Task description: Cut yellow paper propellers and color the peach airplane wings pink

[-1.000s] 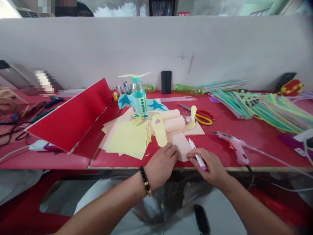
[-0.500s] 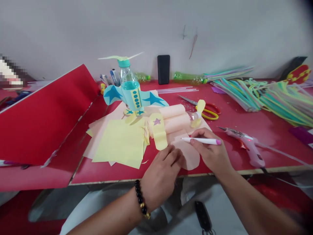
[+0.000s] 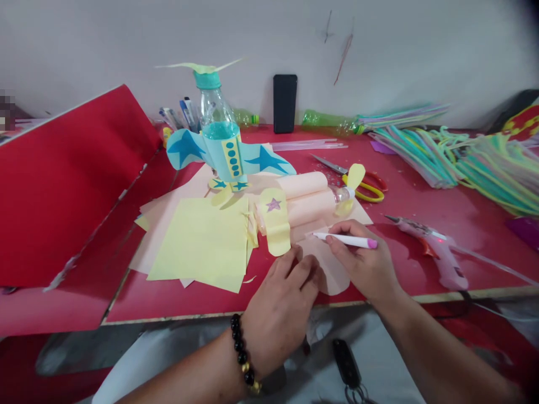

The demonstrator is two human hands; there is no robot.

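My right hand (image 3: 365, 262) grips a white marker with a pink end (image 3: 347, 240), its tip resting on a peach paper cut-out (image 3: 332, 269) at the table's front edge. My left hand (image 3: 282, 303), a bead bracelet on its wrist, lies with fingers flat on the left side of that cut-out. Just behind lies a bottle wrapped in peach paper (image 3: 307, 202) with a yellow wing bearing a purple star (image 3: 274, 221). A blue paper-winged bottle plane (image 3: 223, 151) stands upright further back.
Yellow and peach sheets (image 3: 197, 241) lie left of my hands. A pink glue gun (image 3: 433, 249) lies to the right, yellow-and-red scissors (image 3: 362, 185) behind, straws (image 3: 455, 163) at far right. A red board (image 3: 63, 179) tilts at left. A black phone (image 3: 284, 103) leans on the wall.
My right hand turned the marker from upright to nearly level and set its tip on the peach cut-out. The view has moved closer and lower over the table.
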